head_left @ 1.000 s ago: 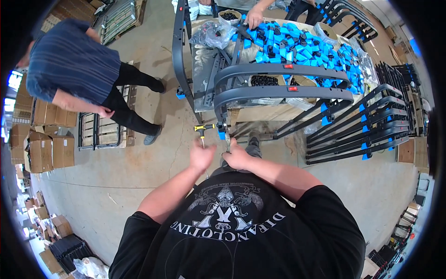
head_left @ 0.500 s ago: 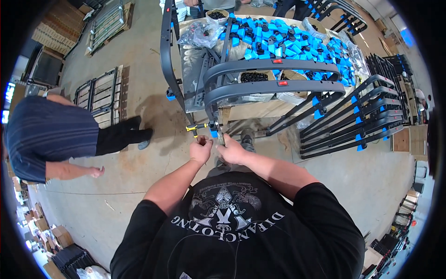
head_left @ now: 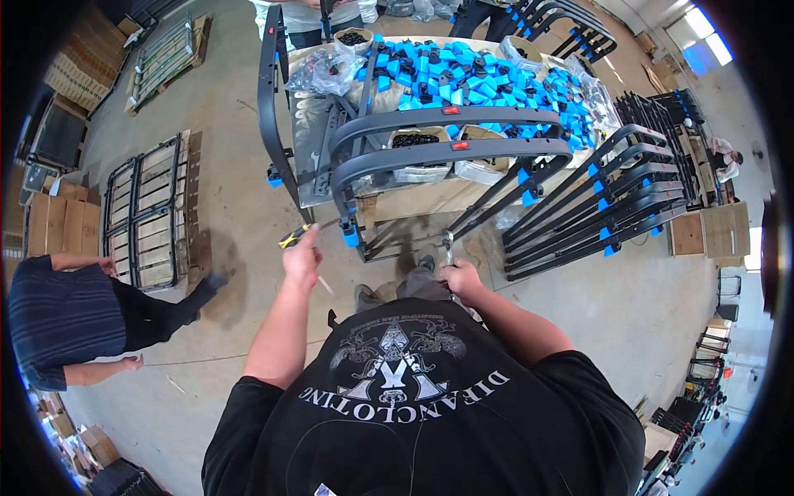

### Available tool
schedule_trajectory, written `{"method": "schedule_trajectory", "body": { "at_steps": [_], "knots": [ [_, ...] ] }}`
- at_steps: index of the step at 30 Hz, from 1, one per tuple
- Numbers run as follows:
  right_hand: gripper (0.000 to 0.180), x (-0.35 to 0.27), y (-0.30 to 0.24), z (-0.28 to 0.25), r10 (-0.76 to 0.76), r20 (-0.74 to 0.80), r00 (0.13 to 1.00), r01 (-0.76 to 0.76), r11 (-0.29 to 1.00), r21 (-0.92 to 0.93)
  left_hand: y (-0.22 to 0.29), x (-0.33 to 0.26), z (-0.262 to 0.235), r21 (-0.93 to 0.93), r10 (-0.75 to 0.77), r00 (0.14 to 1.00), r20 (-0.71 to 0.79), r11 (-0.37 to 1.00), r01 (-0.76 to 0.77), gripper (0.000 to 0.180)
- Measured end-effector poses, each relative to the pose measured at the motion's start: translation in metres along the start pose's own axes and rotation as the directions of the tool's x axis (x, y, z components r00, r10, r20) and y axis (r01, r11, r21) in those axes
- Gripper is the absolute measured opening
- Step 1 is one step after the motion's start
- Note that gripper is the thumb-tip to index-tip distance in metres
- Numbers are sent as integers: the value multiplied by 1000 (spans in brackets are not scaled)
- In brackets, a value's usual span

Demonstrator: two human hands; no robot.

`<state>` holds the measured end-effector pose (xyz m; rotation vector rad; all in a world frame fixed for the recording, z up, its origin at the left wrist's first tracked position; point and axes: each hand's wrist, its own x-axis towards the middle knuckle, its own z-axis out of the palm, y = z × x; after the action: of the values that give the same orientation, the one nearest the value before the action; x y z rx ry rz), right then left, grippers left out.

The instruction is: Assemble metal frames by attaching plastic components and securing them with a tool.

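your left hand (head_left: 303,258) is closed around a screwdriver (head_left: 291,237) with a yellow-and-black handle, held just left of the blue end cap (head_left: 351,237) on the nearest leg of the dark curved metal frame (head_left: 447,153). your right hand (head_left: 460,277) is gripping a silver wrench (head_left: 447,245), its head up beside the lower bars of that frame. the frame leans against a table (head_left: 430,197) piled with blue plastic caps (head_left: 471,78). further right, a row of black frames with blue clips (head_left: 608,194) stands on the concrete floor (head_left: 240,215). at far left, another person in a striped shirt (head_left: 62,318) stands near slatted metal racks (head_left: 149,211) lying flat.
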<state>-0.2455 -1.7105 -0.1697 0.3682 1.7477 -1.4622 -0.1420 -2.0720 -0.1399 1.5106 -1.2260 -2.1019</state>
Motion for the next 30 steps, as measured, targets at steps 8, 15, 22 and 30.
{"method": "schedule_trajectory", "body": {
  "at_steps": [8,15,22,30],
  "knots": [
    [55,-13,-62,-51,-278,213,937,340,867,-364,-7,-103,24,344,234,907,350,869,-357,16],
    [49,-14,-133,-103,-167,679,715,142,986,92,-37,-194,260,420,-16,668,744,789,-449,18],
    [38,-20,-158,-211,-317,325,891,217,926,308,-81,-221,344,596,300,750,589,467,-654,28],
    [43,20,-132,-267,-525,182,831,545,835,-78,-137,-178,399,497,297,686,665,509,-703,28]
  ]
}}
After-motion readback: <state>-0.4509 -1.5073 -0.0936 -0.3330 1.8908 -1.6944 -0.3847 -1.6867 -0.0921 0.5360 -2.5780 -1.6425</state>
